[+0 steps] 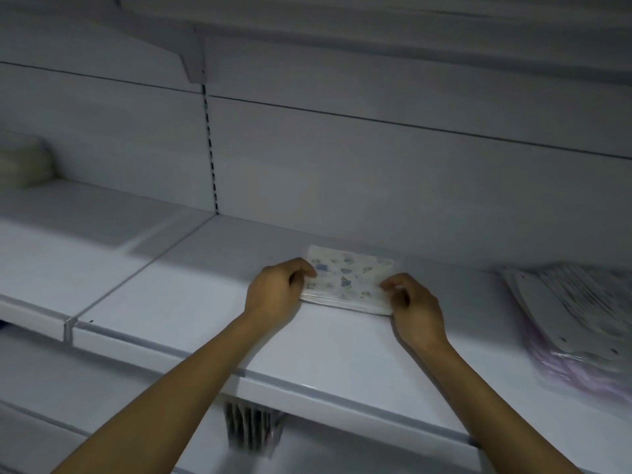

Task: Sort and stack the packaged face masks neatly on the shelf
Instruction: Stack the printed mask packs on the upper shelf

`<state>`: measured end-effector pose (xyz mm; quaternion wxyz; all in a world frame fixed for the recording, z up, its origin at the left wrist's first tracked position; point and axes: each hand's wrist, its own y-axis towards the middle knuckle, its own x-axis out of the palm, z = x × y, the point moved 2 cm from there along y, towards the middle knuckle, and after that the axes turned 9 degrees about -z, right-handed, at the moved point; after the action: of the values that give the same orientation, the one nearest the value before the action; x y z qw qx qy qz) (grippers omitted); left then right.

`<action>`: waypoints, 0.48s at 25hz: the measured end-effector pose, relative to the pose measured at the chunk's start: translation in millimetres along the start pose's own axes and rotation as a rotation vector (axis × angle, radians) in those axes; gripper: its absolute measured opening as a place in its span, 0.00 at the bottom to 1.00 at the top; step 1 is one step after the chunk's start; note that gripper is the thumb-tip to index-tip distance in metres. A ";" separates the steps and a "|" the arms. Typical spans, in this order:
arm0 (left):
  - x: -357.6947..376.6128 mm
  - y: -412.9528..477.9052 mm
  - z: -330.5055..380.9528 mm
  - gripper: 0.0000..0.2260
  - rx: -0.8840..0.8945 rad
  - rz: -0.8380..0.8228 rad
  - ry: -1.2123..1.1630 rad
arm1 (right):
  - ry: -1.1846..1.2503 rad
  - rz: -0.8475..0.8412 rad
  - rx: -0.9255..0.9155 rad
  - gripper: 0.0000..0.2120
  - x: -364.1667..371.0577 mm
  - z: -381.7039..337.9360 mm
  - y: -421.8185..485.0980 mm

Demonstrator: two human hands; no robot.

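Note:
A small stack of packaged face masks (349, 280), white with a pale blue print, lies flat on the white shelf (191, 302) near the back panel. My left hand (275, 292) pinches the stack's left end, thumb on top. My right hand (413, 307) pinches its right end at the front corner. Both forearms reach in over the shelf's front edge.
A fanned pile of other packaged masks (578, 316), striped and pale purple, lies at the shelf's right end. A pale bundle (24, 162) sits at the far left. Dark-striped packs (251, 427) hang under the shelf's front edge. Another shelf overhangs above.

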<state>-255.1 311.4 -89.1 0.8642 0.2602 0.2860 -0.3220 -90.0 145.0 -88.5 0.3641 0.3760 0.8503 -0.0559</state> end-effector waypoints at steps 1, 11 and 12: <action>-8.0 -3.5 -4.4 0.15 -0.003 -0.020 0.079 | -0.073 -0.044 -0.020 0.16 6.7 -5.0 -1.8; -172.9 -21.0 -109.4 0.12 0.182 0.014 0.482 | -0.226 -0.078 -0.051 0.14 158.5 -164.8 -27.4; -192.7 -24.9 -129.8 0.12 0.189 0.036 0.467 | -0.223 -0.045 -0.067 0.14 183.4 -184.8 -29.0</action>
<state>-436.3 456.0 -59.2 0.7521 0.4122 0.4418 -0.2630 -299.3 302.4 -80.3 0.4675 0.3357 0.8141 -0.0773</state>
